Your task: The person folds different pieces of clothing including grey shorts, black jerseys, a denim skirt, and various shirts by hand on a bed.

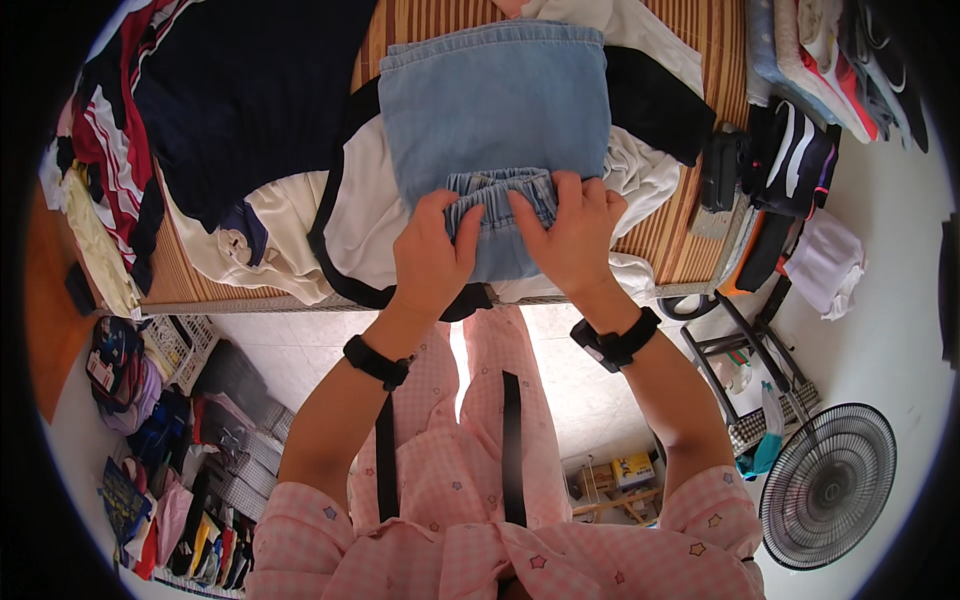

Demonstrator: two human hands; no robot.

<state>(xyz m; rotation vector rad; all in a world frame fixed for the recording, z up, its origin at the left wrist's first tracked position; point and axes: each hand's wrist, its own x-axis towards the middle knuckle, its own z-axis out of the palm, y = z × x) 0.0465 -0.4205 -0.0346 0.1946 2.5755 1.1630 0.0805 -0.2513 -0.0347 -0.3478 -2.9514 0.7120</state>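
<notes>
A pair of light blue denim pants (495, 100) with a gathered elastic waistband lies folded over itself near the bed's front edge. My left hand (437, 245) pinches the left side of the waistband, thumb in front and fingers behind. On the waistband's right side, my right hand (570, 225) grips in the same way. Beneath the denim is a white garment (365, 210) with black trim and black sleeves, partly covered. Each of my wrists wears a black strap.
Dark navy clothing (250, 100) and cream clothing (230, 270) lie to the left on the striped mat (690, 235). Stacked clothes (795, 60) and a black case (724, 168) are at right. A fan (830, 487) and a metal-framed chair (735, 370) stand lower right; bags (118, 355) crowd lower left.
</notes>
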